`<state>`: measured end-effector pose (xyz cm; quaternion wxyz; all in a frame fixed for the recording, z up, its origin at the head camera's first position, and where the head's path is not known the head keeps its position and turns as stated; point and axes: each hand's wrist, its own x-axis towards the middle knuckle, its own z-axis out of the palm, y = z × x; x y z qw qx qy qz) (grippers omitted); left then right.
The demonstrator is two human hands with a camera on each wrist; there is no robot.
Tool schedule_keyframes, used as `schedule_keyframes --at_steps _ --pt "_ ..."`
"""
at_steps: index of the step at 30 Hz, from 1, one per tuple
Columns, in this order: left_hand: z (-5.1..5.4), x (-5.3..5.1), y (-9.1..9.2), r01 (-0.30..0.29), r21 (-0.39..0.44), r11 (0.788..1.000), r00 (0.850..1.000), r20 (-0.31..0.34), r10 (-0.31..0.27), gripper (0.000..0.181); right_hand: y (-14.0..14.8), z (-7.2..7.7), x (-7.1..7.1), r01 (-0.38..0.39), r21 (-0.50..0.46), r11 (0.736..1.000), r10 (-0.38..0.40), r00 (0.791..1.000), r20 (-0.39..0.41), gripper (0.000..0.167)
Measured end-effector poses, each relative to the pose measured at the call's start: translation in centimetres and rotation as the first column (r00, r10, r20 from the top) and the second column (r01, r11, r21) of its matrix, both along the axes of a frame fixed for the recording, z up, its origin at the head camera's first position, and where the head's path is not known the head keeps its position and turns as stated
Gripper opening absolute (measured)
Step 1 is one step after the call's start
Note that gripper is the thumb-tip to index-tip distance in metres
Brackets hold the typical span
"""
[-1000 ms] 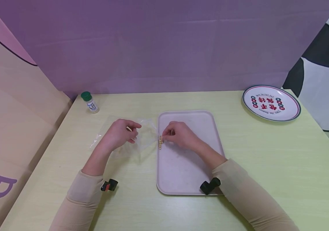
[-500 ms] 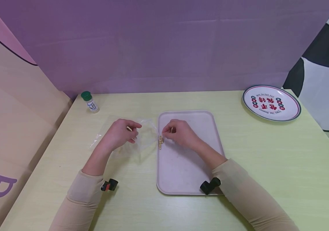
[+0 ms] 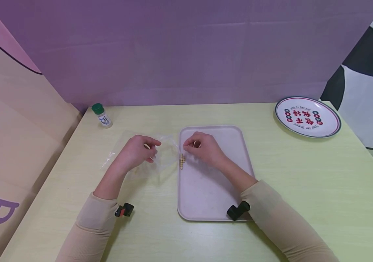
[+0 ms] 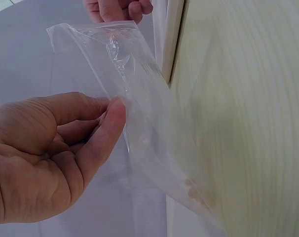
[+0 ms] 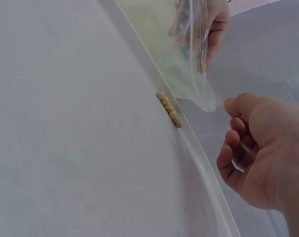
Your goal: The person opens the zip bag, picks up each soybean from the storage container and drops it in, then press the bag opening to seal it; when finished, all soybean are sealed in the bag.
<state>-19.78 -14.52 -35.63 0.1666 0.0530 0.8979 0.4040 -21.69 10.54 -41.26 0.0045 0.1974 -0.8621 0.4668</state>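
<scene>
Thumb and finger of my left grip (image 3: 139,151) pinch one side of a clear plastic bag (image 4: 149,123), while my right grip (image 3: 204,149) pinches its edge nearer the tray (image 3: 212,196). So the bag is between my two grips, above the desk (image 3: 153,233) just left of that pale tray, with its film creased and shiny. Low in it a few brownish bits (image 4: 194,192) show through (too blurred for me to make out what they are). My right grip hangs over the tray's left side, and just below it small beige balls (image 3: 181,162) lie in a short line along the tray's left rim. A green-capped bottle (image 3: 103,117) stands at the desk's far left, and a white printed plate (image 3: 307,117) sits at its far right.
</scene>
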Motion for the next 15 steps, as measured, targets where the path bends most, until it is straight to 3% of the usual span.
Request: schedule_keyframes --at_steps 8,15 --pt "-0.17 -0.13 0.03 0.006 -0.006 1.000 1.000 -0.003 -0.006 0.031 -0.15 0.05 -0.01 -0.025 -0.037 0.999 0.025 1.000 0.002 0.005" --pt "-0.08 -0.09 0.03 0.010 -0.013 1.000 1.000 -0.008 -0.010 0.032 -0.22 0.17 0.16 -0.088 -0.042 0.995 0.090 0.995 0.052 0.007"
